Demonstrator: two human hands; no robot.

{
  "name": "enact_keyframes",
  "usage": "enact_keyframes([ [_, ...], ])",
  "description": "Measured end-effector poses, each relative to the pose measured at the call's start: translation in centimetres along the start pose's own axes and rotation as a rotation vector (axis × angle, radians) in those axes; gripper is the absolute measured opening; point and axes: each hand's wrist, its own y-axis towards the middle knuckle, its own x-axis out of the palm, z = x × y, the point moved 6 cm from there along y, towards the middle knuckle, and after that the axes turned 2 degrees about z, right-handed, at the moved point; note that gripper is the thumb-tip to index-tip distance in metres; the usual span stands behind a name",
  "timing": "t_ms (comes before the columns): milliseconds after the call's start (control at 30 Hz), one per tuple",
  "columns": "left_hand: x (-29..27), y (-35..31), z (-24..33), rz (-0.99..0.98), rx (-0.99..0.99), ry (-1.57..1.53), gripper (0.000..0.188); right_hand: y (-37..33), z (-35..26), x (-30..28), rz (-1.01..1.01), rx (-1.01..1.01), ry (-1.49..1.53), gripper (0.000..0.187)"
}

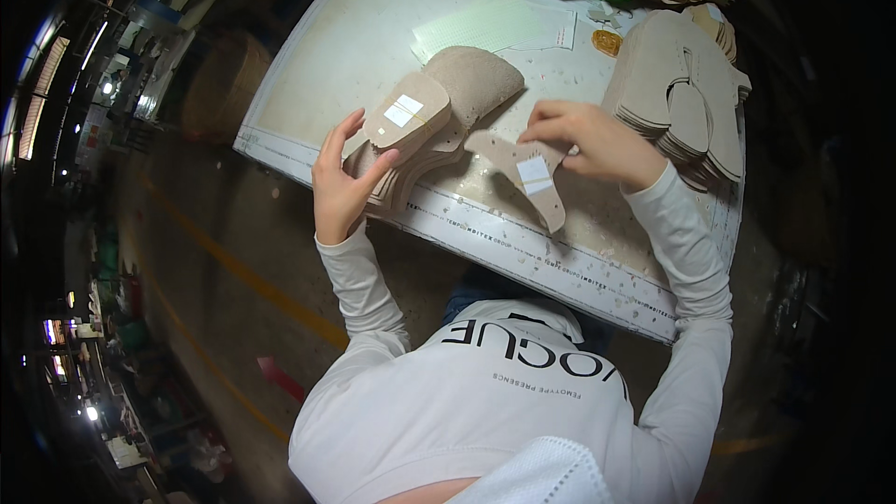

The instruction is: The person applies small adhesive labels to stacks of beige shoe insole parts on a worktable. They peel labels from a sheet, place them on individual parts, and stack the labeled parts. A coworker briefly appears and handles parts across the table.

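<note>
On a pale, scuffed worktable (336, 56), the person's left hand (341, 182) curls around a fanned stack of tan, suede-like cut pieces (411, 135), thumb on top, fingers beneath at the table's near edge. The right hand (597, 140) pinches a single curved tan piece (527, 173) bearing a white label, fingers closed narrowly on its upper edge.

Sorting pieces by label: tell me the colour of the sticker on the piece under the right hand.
White, on a tan cut piece; the head view shows it.
</note>
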Motion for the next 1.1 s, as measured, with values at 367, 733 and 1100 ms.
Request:
enact_keyframes([
  [367, -0.3, -1.9, -0.2, -0.017, 0.035, 0.032, 0.052, 11.3, 3.9, -3.0, 0.236, -0.084, -0.020, 0.048],
  [733, 0.9, -2.5, -1.6, 0.076, -0.123, -0.027, 0.058, 12.5, 5.4, 1.4, 0.171, -0.033, 0.064, 0.069],
  [1100, 0.9, -6.0, -9.6, -0.123, -0.319, -0.158, 0.071, 2.5, 7.3, 4.6, 0.512, 0.509, 0.753, 0.063],
])
